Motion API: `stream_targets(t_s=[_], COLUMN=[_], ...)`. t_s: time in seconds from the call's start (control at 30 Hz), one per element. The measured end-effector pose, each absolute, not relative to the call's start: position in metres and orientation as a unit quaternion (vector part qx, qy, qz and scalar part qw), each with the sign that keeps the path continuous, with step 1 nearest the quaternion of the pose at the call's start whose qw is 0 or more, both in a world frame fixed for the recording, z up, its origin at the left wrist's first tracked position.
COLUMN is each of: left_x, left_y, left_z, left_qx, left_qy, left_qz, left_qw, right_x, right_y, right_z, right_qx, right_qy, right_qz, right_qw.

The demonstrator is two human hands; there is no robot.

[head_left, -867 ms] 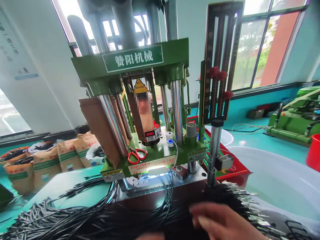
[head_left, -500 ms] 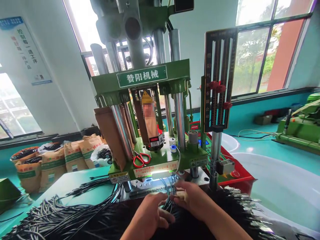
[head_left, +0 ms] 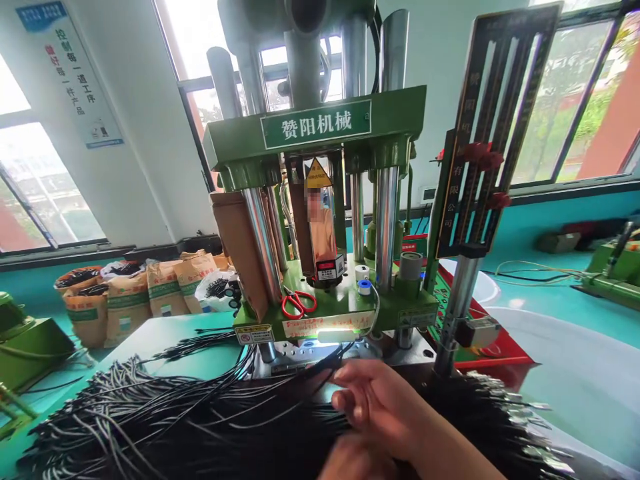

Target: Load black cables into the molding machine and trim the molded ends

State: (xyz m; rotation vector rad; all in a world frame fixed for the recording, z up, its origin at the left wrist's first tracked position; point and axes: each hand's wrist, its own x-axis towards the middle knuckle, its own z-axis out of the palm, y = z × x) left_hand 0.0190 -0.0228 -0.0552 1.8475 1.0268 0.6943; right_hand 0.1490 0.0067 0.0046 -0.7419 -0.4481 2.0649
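Observation:
A strand of black cables (head_left: pixel 325 363) runs from the metal mould plate (head_left: pixel 295 353) of a green press down to the left. My right hand (head_left: pixel 375 403) is just right of these cables, its fingers half curled with a gap between thumb and forefinger; nothing shows in it. Below it my left hand (head_left: pixel 355 460) is smeared by motion at the bottom edge, its fingers not readable. Both hands are over a large pile of black cables (head_left: pixel 240 427). Silvery connector ends (head_left: pixel 525 413) show at the pile's right side.
The green press (head_left: pixel 320 127) stands ahead with steel columns. Red-handled scissors (head_left: pixel 299 305) and a blue-and-white roll (head_left: pixel 365 287) lie on its ledge. A ruled post (head_left: pixel 495 133) and a red control box (head_left: pixel 500 350) stand right. Sacks (head_left: pixel 127 303) stand at the left.
My left hand has moved down and right, away from the mould. My right hand has come off the cables at the mould, which now trail leftward. The view has shifted.

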Motion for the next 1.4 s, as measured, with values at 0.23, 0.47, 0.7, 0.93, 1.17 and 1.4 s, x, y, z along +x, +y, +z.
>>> stream_targets(t_s=[0.23, 0.47, 0.7, 0.93, 1.17, 1.4], left_x=[-0.054, -0.073, -0.07, -0.069, -0.07, -0.068], left_y=[0.024, 0.054, 0.065, 0.06, 0.066, 0.07], left_z=[-0.012, 0.003, -0.006, -0.012, -0.022, -0.026], left_qx=[0.833, 0.857, 0.871, 0.848, 0.854, 0.861], left_qy=[0.465, 0.451, 0.411, 0.451, 0.442, 0.44], left_qz=[0.137, -0.029, -0.018, 0.02, 0.036, 0.041], left_qw=[0.266, 0.248, 0.268, 0.278, 0.271, 0.252], right_x=[0.181, 0.214, 0.202, 0.168, 0.162, 0.159], right_y=[0.012, -0.003, 0.005, 0.023, 0.035, 0.038], right_z=[-0.02, -0.039, -0.032, -0.028, -0.043, -0.039], right_qx=[-0.454, -0.521, -0.536, -0.475, -0.505, -0.489], right_qy=[-0.686, -0.774, -0.775, -0.817, -0.812, -0.809], right_qz=[0.458, 0.296, 0.283, 0.277, 0.248, 0.269], right_qw=[0.336, 0.204, 0.179, 0.175, 0.156, 0.184])
